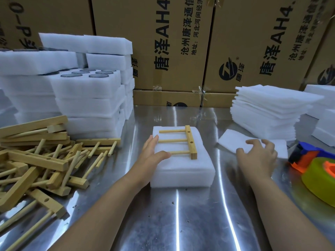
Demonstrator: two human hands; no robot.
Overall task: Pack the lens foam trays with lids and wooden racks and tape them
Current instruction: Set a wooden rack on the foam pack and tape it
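In front of you, mid-desk, sits a white foam tray (181, 167), a thick plain block whose long axis runs from the near edge toward the far edge. A wooden rack (182, 141) lies flat on top, its bar along that axis on the right and its three dowels pointing left. Your left hand (154, 153) rests open against the tray's left side, thumb on top. Your right hand (257, 156) spreads over a thin foam lid (230, 140) right of the tray. It is blurred, so its grip cannot be told. Any lenses inside the tray are hidden.
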